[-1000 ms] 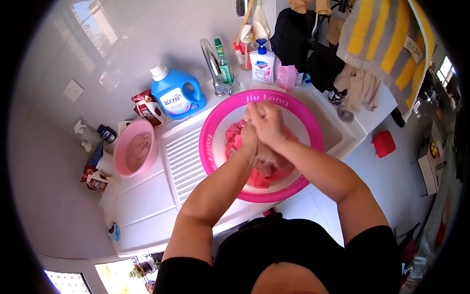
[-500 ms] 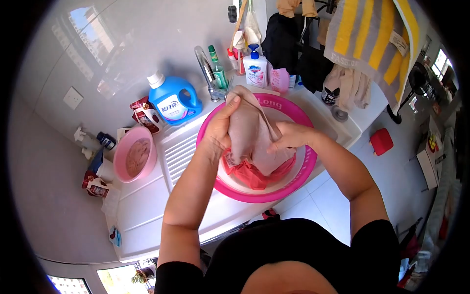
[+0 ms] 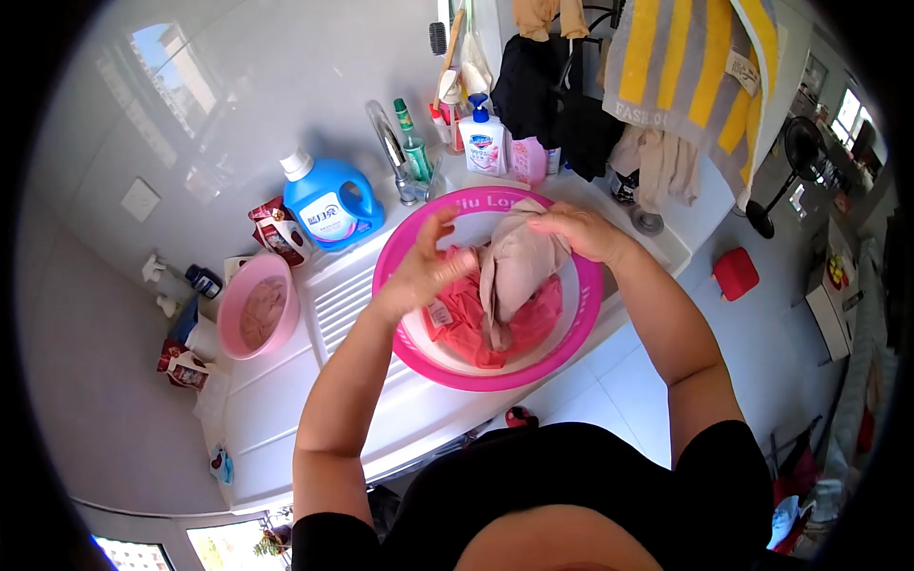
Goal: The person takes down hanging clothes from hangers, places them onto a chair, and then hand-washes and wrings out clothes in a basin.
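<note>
A beige garment (image 3: 522, 262) hangs bunched from my right hand (image 3: 583, 231), whose fingers are closed on its upper edge. Its lower end rests on a red-pink garment (image 3: 462, 319) with a white label. Both are within a bright pink basin (image 3: 495, 383) with a white inside, set over the sink. My left hand (image 3: 430, 266) is above the basin's left side, fingers apart and holding nothing, close to the beige garment. That hand is slightly blurred.
Left of the ribbed drainboard (image 3: 343, 300) stands a small pink basin (image 3: 288, 324) holding pale cloth. A blue detergent jug (image 3: 333, 205), a faucet (image 3: 390, 143) and a soap pump bottle (image 3: 483, 143) line the wall. A striped towel (image 3: 681, 67) hangs at the upper right.
My left hand has let go of the beige garment and moved left and down with fingers spread. My right hand has risen, and the garment has gone from spread out to bunched.
</note>
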Demonstrator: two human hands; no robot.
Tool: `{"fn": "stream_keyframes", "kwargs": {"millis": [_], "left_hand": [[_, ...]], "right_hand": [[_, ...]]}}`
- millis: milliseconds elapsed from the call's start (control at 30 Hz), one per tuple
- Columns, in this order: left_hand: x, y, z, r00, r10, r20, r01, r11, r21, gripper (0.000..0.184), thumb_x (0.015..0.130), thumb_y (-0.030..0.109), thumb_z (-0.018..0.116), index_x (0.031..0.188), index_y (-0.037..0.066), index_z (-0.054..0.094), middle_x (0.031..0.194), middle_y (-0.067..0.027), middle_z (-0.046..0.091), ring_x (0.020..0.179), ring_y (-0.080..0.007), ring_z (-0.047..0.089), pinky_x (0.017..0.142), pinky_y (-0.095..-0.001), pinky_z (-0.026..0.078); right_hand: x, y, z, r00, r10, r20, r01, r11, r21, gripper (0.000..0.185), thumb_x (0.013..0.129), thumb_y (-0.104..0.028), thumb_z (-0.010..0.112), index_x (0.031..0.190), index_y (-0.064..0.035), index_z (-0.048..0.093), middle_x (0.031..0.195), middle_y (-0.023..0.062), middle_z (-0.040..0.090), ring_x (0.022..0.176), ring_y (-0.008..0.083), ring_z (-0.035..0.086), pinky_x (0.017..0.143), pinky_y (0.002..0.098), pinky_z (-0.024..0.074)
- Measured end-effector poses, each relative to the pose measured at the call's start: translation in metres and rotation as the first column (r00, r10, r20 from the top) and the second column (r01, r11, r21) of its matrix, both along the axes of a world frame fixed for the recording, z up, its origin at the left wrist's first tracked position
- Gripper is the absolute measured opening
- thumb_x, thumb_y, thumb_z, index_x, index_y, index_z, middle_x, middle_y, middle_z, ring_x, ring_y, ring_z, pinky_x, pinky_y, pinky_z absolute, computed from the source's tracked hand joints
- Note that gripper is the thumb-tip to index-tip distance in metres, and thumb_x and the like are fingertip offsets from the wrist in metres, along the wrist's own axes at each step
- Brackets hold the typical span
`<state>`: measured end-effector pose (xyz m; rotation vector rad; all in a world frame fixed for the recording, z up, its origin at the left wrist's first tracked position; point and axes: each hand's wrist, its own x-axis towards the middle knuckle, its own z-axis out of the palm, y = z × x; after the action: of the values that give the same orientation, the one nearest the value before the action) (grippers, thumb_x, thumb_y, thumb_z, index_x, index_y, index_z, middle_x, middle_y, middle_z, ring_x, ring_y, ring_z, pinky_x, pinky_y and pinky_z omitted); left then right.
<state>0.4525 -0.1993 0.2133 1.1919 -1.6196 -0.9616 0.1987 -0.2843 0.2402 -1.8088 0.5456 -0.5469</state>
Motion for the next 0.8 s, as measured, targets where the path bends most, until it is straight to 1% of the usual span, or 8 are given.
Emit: {"fn": "stream_keyframes", "kwargs": {"millis": [100,167,300,400,500,567,700,800], "left_hand": [[-0.019,0.033,-0.003,0.974,-0.013,0.228,0.039,0.993,-0.11,0.082,0.073,0.034,0.073,0.136,0.006,0.027,0.132,-0.0149,0.036,0.124,-0.0279,0.033,0.103,-0.037,0.028],[-0.028,0.042,-0.008,0.95,0.092,0.299,-0.046,0.987,-0.157,0.08,0.073,0.029,0.074,0.135,0.006,0.029,0.131,-0.014,0.039,0.123,-0.0275,0.036,0.103,-0.0362,0.028],[-0.011,0.031,-0.039,0.974,-0.024,-0.226,0.048,0.994,0.102,0.055,0.08,0.014,0.065,0.128,0.004,0.04,0.105,-0.0108,0.056,0.098,-0.0243,0.057,0.089,-0.0329,0.044],[0.021,0.025,-0.03,0.829,0.064,-0.555,0.15,0.932,0.331,0.016,0.084,0.008,0.044,0.081,0.0,0.058,0.058,-0.007,0.052,0.045,-0.0167,0.052,0.061,-0.0267,0.05],[0.015,0.016,-0.002,0.902,0.172,-0.397,-0.025,0.937,0.348,0.013,0.082,0.009,0.051,0.083,0.0,0.06,0.065,-0.0052,0.056,0.061,-0.0141,0.058,0.06,-0.0257,0.048],[0.002,0.014,0.024,0.956,0.136,-0.26,-0.038,0.936,0.349,0.015,0.081,0.008,0.051,0.09,0.0,0.06,0.07,-0.0055,0.059,0.063,-0.013,0.058,0.059,-0.0254,0.047],[-0.014,-0.006,0.04,0.992,-0.032,-0.125,0.076,0.927,0.367,0.028,0.081,0.009,0.051,0.108,0.001,0.058,0.086,-0.0071,0.063,0.065,-0.0116,0.057,0.057,-0.0238,0.046],[-0.017,-0.014,0.029,0.972,0.064,-0.224,-0.011,0.973,0.231,0.029,0.082,0.01,0.053,0.109,0.001,0.055,0.087,-0.0065,0.059,0.065,-0.011,0.054,0.054,-0.0231,0.044]], "right_hand": [[0.007,-0.018,-0.03,0.99,-0.099,0.099,0.118,0.97,-0.212,0.031,0.088,-0.024,0.05,0.109,-0.0041,0.059,0.101,0.0083,0.061,0.09,0.0183,0.059,0.085,0.0303,0.0438],[0.02,-0.016,-0.022,0.944,-0.068,0.324,-0.153,0.778,0.609,0.03,0.085,-0.021,0.049,0.108,-0.0037,0.058,0.102,0.0094,0.061,0.091,0.0181,0.059,0.085,0.0308,0.0444],[0.023,-0.004,-0.001,0.873,-0.076,0.482,-0.29,0.713,0.639,0.029,0.082,-0.02,0.052,0.105,-0.0043,0.06,0.1,0.0081,0.061,0.09,0.0161,0.059,0.084,0.03,0.0451],[0.021,-0.018,-0.007,0.906,0.07,0.417,-0.288,0.824,0.488,0.031,0.081,-0.019,0.056,0.106,-0.0015,0.058,0.1,0.0066,0.061,0.093,0.0166,0.059,0.086,0.03,0.0442],[0.032,-0.007,0.008,0.978,-0.193,0.076,0.197,0.979,-0.044,0.043,0.077,-0.017,0.063,0.115,0.0,0.051,0.101,0.0077,0.06,0.095,0.0206,0.058,0.087,0.032,0.0435],[0.035,0.009,0.017,0.915,-0.227,0.334,0.398,0.651,-0.647,0.059,0.072,-0.018,0.069,0.122,-0.0004,0.044,0.102,0.0112,0.06,0.097,0.0273,0.058,0.086,0.0362,0.0439],[0.047,0.038,0.054,0.989,-0.142,0.034,0.096,0.46,-0.882,0.072,0.068,-0.015,0.072,0.131,-0.0065,0.037,0.12,0.014,0.053,0.11,0.0282,0.053,0.089,0.036,0.0428],[0.054,0.02,0.047,0.899,-0.225,-0.377,-0.089,0.748,-0.658,0.07,0.067,-0.016,0.072,0.129,-0.0072,0.04,0.122,0.0141,0.051,0.111,0.0288,0.051,0.089,0.0364,0.0423]]}}
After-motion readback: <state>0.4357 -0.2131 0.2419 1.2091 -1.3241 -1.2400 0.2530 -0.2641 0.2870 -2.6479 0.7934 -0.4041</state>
